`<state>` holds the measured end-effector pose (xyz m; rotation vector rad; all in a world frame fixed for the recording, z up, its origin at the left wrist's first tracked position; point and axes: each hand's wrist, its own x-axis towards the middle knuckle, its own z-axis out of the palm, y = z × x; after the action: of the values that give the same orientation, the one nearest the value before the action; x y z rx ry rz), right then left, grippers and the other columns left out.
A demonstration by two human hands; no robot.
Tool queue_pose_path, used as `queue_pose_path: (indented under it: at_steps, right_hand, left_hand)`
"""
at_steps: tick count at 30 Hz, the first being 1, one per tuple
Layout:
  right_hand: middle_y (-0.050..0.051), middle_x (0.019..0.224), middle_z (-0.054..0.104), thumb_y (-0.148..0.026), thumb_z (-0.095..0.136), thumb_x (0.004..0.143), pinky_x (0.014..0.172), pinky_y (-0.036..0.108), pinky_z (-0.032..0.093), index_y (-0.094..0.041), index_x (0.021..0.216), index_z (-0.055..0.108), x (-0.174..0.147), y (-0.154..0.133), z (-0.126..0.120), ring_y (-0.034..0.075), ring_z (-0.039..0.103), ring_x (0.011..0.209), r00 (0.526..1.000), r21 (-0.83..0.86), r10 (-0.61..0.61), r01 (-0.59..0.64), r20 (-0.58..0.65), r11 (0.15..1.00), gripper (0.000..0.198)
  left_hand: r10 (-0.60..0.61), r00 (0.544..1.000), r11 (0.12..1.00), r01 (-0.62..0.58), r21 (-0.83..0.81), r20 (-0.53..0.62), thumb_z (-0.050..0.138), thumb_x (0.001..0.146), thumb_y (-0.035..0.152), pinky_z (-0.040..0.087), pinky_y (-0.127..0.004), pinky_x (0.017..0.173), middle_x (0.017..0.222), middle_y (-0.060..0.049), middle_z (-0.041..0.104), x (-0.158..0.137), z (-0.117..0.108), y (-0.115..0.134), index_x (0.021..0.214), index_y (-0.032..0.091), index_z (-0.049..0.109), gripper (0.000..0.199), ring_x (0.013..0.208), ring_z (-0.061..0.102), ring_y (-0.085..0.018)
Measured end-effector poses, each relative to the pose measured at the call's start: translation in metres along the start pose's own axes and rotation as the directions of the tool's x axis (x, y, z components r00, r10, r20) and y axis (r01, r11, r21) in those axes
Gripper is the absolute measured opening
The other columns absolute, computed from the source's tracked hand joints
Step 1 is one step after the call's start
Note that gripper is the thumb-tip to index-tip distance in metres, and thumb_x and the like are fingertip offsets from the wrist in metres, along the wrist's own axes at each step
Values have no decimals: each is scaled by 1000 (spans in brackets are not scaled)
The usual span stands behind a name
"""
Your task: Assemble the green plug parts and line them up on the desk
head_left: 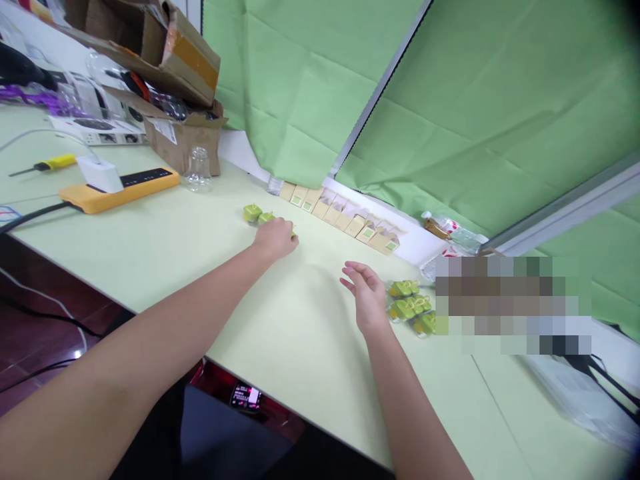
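My left hand [276,240] is over the table with its fingers curled. A sliver of a small green-topped container shows at its fingertips, and most of it is hidden by the hand. Just beyond the hand, two similar small green-topped containers [253,213] stand close together. My right hand [367,293] is raised over the table with fingers apart and holds nothing. Beside it on the right is a group of several small containers with green tops and thin string ties [411,308].
A row of small tan cardboard boxes [345,218] lines the table's back edge by the green curtain. At left are a yellow power strip [120,190], a screwdriver [55,162], a clear bottle [199,170] and cardboard boxes [173,143]. A plastic bag [583,393] lies at right.
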<state>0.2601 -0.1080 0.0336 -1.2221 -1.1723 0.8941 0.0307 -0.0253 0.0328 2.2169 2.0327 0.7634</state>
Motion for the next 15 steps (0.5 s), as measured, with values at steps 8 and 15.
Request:
queue_pose_path:
  at_steps: [8, 15]
  right_hand:
    - [6, 102, 70, -42, 75, 71, 88, 42, 56, -21, 89, 72, 0, 1, -2, 22, 64, 99, 999, -45, 5, -3, 36, 999, 27]
    - [7, 98, 71, -46, 71, 74, 85, 40, 55, -20, 92, 71, 4, 4, -6, 22, 65, 93, 992, -275, -122, 124, 23, 953, 31]
  left_hand:
    - [62, 996, 992, -55, 118, -57, 53, 83, 21, 46, -39, 90, 106, -16, 63, 7, -4, -15, 99, 15, 69, 23, 111, 50, -31]
    - [76, 990, 992, -64, 106, -115, 56, 84, 27, 38, -44, 102, 124, -15, 58, 10, 1, -27, 111, 18, 68, 31, 122, 43, -32]
